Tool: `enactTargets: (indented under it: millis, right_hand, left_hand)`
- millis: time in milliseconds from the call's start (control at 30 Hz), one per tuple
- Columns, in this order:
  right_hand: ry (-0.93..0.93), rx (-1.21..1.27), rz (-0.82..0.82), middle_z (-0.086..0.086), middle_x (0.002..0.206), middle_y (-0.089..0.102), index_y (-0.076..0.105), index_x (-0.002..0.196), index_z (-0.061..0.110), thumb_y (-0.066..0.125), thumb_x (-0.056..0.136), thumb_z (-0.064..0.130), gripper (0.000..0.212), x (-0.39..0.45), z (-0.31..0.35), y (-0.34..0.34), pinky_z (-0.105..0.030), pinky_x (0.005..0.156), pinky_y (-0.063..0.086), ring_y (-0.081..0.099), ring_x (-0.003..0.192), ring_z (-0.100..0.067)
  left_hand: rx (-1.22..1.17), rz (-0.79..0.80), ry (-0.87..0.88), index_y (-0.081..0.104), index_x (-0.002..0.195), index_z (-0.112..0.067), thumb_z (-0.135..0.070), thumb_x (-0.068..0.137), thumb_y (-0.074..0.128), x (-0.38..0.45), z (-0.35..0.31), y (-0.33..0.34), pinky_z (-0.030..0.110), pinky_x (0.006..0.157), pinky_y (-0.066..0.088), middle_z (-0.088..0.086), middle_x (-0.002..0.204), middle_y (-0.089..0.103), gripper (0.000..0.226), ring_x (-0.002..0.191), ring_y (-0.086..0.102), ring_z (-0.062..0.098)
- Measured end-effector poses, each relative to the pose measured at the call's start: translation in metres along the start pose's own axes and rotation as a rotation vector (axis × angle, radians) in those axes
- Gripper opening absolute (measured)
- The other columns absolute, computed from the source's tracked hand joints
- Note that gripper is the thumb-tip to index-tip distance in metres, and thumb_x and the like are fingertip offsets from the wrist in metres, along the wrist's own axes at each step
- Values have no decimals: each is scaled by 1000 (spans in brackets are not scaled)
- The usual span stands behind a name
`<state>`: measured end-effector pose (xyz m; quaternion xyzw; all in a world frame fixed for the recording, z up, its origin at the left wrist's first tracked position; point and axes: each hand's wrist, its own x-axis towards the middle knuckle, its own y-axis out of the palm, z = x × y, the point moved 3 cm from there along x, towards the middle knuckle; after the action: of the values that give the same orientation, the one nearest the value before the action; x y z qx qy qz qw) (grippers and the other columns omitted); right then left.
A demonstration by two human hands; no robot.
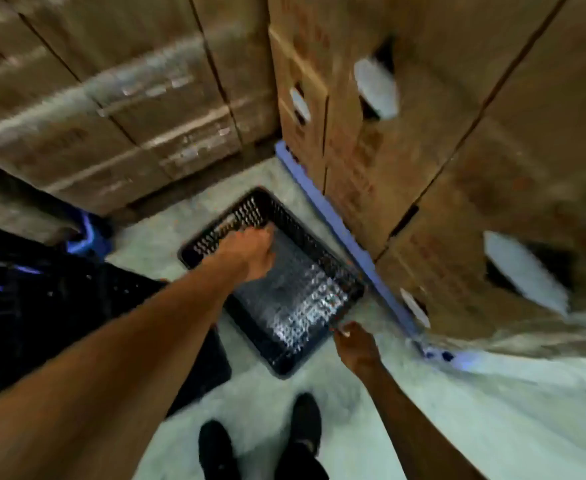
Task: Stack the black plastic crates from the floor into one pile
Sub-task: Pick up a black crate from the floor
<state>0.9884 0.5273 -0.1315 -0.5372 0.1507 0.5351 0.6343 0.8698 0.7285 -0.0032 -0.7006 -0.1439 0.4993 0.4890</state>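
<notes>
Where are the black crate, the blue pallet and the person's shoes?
black crate (295, 292), head view, mesh floor.
blue pallet (347, 233), head view, front edge.
shoes (306, 419), head view, right shoe's top.

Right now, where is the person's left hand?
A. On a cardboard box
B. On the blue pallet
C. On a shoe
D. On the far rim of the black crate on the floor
D: the left hand lies over the far rim of the black crate that sits on the floor, with its fingers at the wall.
</notes>
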Motion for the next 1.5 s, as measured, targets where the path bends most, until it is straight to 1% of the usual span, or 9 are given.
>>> enactTargets:
  millis: [100, 267, 400, 633, 933, 1200, 1300, 1400, 1500]
  right_hand:
    - [130, 92, 44, -20, 146, 42, 40, 139, -3, 43, 97, 38, 59, 56, -41, 48, -31, 105, 33, 41, 134, -30]
    - [325, 337, -71, -24, 140, 47, 43, 132, -5, 64, 84, 43, 71, 150, -78, 113, -37, 102, 38, 45, 129, -38]
    - [346, 464, -102, -24, 134, 53, 50, 125, -3, 68, 83, 30, 57, 180, -86, 153, -39, 99, 42, 51, 123, -39]
    - [373, 592, -178, -28, 123, 60, 57, 115, -6, 60, 86, 14, 35, 170, -96, 154, -51, 92, 52, 61, 109, -43]
    - [454, 629, -234, -21, 117, 63, 57, 116, 0, 55, 87, 16, 33, 99, -154, 139, -48, 84, 57, 65, 100, -36]
    - [628, 707, -226, -24, 98, 66, 63, 95, -1, 63, 84, 13, 17, 3, -276, 170, -50, 78, 56, 64, 86, -36]
    - [702, 703, -234, -19, 83, 61, 58, 76, 1, 60, 86, 7, 12, -26, -337, 182, -41, 59, 53, 57, 67, -30]
    - [761, 733, -252, -19, 81, 57, 55, 75, 0, 57, 88, 2, 14, -52, -387, 194, -30, 55, 46, 51, 62, -27]
    - [780, 716, -308, -22, 81, 58, 59, 85, -7, 58, 87, 1, 8, -70, -415, 204, -37, 65, 45, 53, 70, -31]
  left_hand:
    - [22, 56, -39, 38, 138, -7, -24, 94, 41, 35, 15, 84, 44, 91, 48, 24, 128, 57, 47, 115, 56, 41]
    - [33, 101, -95, 37, 137, -10, -28, 95, 42, 87, 52, 208, 44, 92, 45, 23, 129, 54, 46, 115, 53, 41]
    - [23, 136, -121, 33, 140, -12, -26, 94, 45, 96, 71, 266, 47, 96, 44, 23, 131, 52, 50, 118, 50, 43]
    - [15, 102, -74, 41, 130, -5, -24, 93, 47, 74, 64, 278, 47, 95, 42, 23, 128, 51, 42, 119, 47, 41]
    - [6, -4, -27, 41, 126, -2, -29, 93, 49, 58, 44, 263, 49, 100, 40, 24, 130, 49, 43, 124, 42, 41]
    - [97, -67, -41, 6, 150, -1, -34, 92, 52, 67, 39, 318, 49, 119, 16, 27, 157, 12, 80, 145, 11, 41]
    - [5, -99, -26, 4, 150, -2, -35, 90, 56, 84, 29, 339, 51, 116, 21, 27, 155, 18, 86, 143, 18, 42]
    - [-379, 87, -37, 24, 146, -8, -31, 88, 62, 93, -7, 366, 38, 99, 43, 22, 139, 48, 73, 124, 49, 37]
    - [-628, 64, -91, 57, 112, -9, -23, 87, 64, 87, -39, 390, 28, 79, 45, 13, 110, 65, 30, 105, 62, 32]
